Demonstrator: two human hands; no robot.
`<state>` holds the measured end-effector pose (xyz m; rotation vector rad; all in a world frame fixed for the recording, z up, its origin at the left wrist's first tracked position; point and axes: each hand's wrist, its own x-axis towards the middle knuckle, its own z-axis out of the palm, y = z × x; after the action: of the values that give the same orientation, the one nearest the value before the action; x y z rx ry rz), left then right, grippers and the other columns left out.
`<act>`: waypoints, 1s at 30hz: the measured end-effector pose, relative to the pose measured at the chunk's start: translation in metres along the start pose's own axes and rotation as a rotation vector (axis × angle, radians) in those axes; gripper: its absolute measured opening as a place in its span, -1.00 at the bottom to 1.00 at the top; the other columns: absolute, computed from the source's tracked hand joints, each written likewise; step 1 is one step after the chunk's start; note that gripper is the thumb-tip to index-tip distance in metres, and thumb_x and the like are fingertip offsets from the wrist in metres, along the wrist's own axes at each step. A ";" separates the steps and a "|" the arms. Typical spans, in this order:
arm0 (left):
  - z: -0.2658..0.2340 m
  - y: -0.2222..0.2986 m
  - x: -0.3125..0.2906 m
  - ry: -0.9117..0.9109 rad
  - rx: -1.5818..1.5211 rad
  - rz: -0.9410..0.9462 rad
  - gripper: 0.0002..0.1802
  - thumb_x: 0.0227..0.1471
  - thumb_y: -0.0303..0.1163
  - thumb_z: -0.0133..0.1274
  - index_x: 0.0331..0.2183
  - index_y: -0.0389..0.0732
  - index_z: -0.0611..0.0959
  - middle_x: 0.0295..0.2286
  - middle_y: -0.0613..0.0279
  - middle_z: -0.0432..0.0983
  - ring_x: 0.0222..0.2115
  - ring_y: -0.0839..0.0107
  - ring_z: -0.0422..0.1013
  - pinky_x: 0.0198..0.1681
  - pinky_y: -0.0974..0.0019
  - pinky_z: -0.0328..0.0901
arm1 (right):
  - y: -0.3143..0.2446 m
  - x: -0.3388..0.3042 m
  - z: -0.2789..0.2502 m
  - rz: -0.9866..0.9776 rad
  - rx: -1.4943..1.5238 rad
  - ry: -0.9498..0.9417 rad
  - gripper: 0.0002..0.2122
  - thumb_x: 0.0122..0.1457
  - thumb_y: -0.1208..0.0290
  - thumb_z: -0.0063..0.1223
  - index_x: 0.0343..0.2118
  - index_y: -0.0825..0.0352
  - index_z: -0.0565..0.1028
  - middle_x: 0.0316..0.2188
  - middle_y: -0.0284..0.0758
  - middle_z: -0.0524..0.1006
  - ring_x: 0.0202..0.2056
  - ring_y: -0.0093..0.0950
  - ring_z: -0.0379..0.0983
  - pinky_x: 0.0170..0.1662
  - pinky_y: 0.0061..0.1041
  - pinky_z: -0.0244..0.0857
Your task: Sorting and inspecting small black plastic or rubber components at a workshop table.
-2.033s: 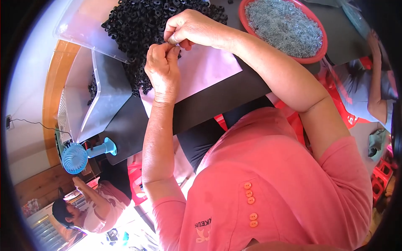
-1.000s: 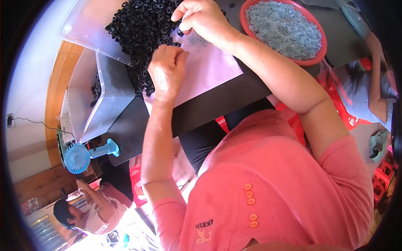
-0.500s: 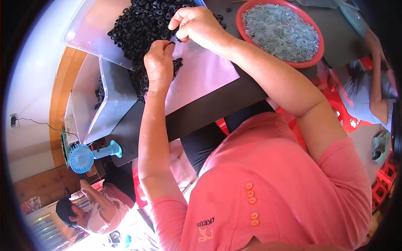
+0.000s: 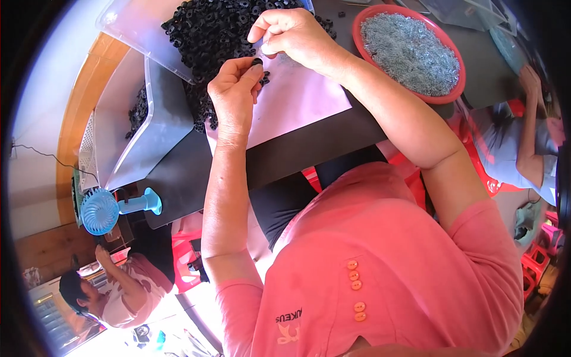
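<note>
My left hand point(image 4: 233, 95) is closed in a pinch, with a small black plastic part point(image 4: 257, 62) between thumb and fingertips. Just beyond it, my right hand point(image 4: 294, 40) is also pinched together; whatever lies at its fingertips is too small to make out. The two sets of fingertips are close but apart. Under and behind them spreads a big heap of similar black parts point(image 4: 208, 38), some of it spilling onto a pale sheet point(image 4: 297, 113) on the dark table point(image 4: 297, 154).
A red round basin point(image 4: 461, 83) full of small shiny pieces point(image 4: 410, 56) stands to the right. Translucent plastic bins point(image 4: 160, 134) are at the left, near a blue fan point(image 4: 100, 211). One person point(image 4: 128, 291) sits lower left, another point(image 4: 523, 143) at the right.
My left hand has turned so the black part shows at its fingertips. The whole view has shifted slightly; my right hand stays pinched beside the left.
</note>
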<state>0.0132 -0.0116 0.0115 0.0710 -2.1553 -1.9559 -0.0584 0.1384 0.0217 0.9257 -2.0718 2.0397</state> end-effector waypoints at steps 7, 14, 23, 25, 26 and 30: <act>-0.001 -0.003 0.001 -0.005 0.091 0.038 -0.86 -0.04 -0.55 0.16 -0.33 -0.35 0.64 -0.54 0.35 0.52 -0.59 0.67 0.29 -0.51 0.56 0.21 | 0.004 0.001 0.001 0.044 -0.015 -0.060 -0.89 -0.04 0.62 0.07 -0.41 0.42 0.55 -0.60 -0.35 0.50 -0.52 -0.61 0.46 -0.41 -0.61 0.38; -0.002 -0.006 0.001 -0.015 0.190 0.093 -0.85 -0.03 -0.56 0.15 -0.32 -0.33 0.65 -0.53 0.35 0.53 -0.55 0.66 0.30 -0.47 0.54 0.24 | -0.005 0.001 0.003 0.142 0.131 -0.122 -0.87 -0.06 0.73 0.00 -0.41 0.44 0.49 -0.54 -0.34 0.51 -0.52 -0.58 0.45 -0.45 -0.59 0.33; -0.011 0.003 -0.003 -0.012 -0.029 0.071 -0.86 0.02 -0.57 0.11 -0.31 -0.40 0.62 -0.54 0.22 0.53 -0.62 0.62 0.32 -0.61 0.57 0.16 | -0.026 0.000 0.006 0.474 0.349 -0.169 -0.88 0.00 0.59 0.13 -0.35 0.38 0.50 -0.52 -0.36 0.52 -0.53 -0.54 0.46 -0.44 -0.58 0.33; -0.012 0.002 -0.002 0.000 -0.110 0.094 -0.91 0.02 -0.56 0.13 -0.36 -0.37 0.64 -0.58 0.29 0.51 -0.65 0.67 0.29 -0.64 0.60 0.14 | -0.026 -0.001 0.008 0.523 0.314 -0.186 -0.89 0.04 0.50 0.13 -0.35 0.36 0.51 -0.52 -0.36 0.53 -0.55 -0.53 0.46 -0.46 -0.58 0.31; -0.014 0.002 -0.002 0.008 -0.111 0.095 -0.91 0.02 -0.56 0.13 -0.36 -0.37 0.64 -0.58 0.29 0.51 -0.65 0.67 0.29 -0.64 0.60 0.14 | -0.029 -0.002 0.010 0.522 0.297 -0.201 -0.90 0.07 0.46 0.12 -0.36 0.34 0.51 -0.51 -0.37 0.53 -0.55 -0.54 0.45 -0.45 -0.57 0.31; -0.019 0.005 0.002 0.072 -0.208 0.125 -0.89 0.04 -0.55 0.10 -0.35 -0.41 0.62 -0.57 0.19 0.53 -0.66 0.59 0.31 -0.66 0.54 0.15 | -0.008 -0.007 0.020 0.216 0.120 -0.083 -0.91 0.02 0.54 0.10 -0.38 0.35 0.56 -0.60 -0.37 0.51 -0.52 -0.63 0.46 -0.41 -0.61 0.37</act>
<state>0.0161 -0.0301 0.0185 -0.0272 -1.8541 -2.0586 -0.0417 0.1231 0.0236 0.8499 -2.2005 2.2916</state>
